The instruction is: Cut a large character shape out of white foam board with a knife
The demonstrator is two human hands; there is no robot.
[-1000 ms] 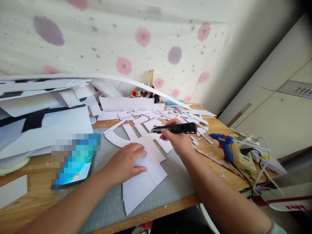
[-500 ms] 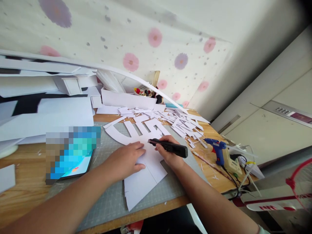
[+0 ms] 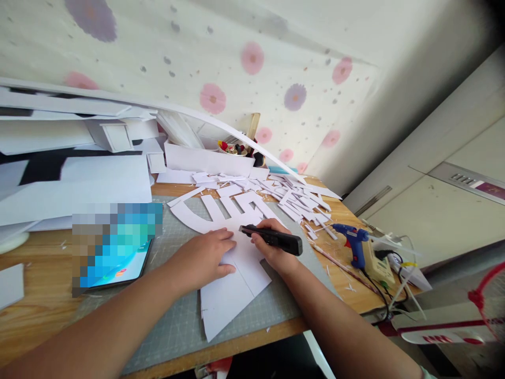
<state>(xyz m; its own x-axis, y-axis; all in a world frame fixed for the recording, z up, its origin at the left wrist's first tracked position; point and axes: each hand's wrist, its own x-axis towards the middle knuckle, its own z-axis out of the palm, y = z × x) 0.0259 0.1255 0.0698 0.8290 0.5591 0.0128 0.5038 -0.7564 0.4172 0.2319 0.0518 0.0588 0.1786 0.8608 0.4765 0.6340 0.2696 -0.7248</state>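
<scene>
A white foam board sheet (image 3: 232, 300) with a curved edge and slots cut into its far part lies on the grey cutting mat (image 3: 169, 337). Flat on the sheet rests my left hand (image 3: 209, 258), its fingers spread and thumb pointing right. My right hand (image 3: 276, 252) is wrapped round a black utility knife (image 3: 282, 241). The knife's tip points left and sits at the sheet's surface, just beyond my left fingertips. Whether the blade has gone into the board I cannot tell.
White offcuts (image 3: 295, 202) are heaped behind the mat. A blue glue gun (image 3: 355, 245) stands at the right beside a beige power unit (image 3: 376, 263). On the left are a tablet-like screen (image 3: 134, 266), partly blurred, and stacked white boards (image 3: 74, 202). A long white strip (image 3: 221, 125) arches across the back.
Both hands and the knife stay almost in place. The view has shifted very slightly, and the things at the right sit a little further right.
</scene>
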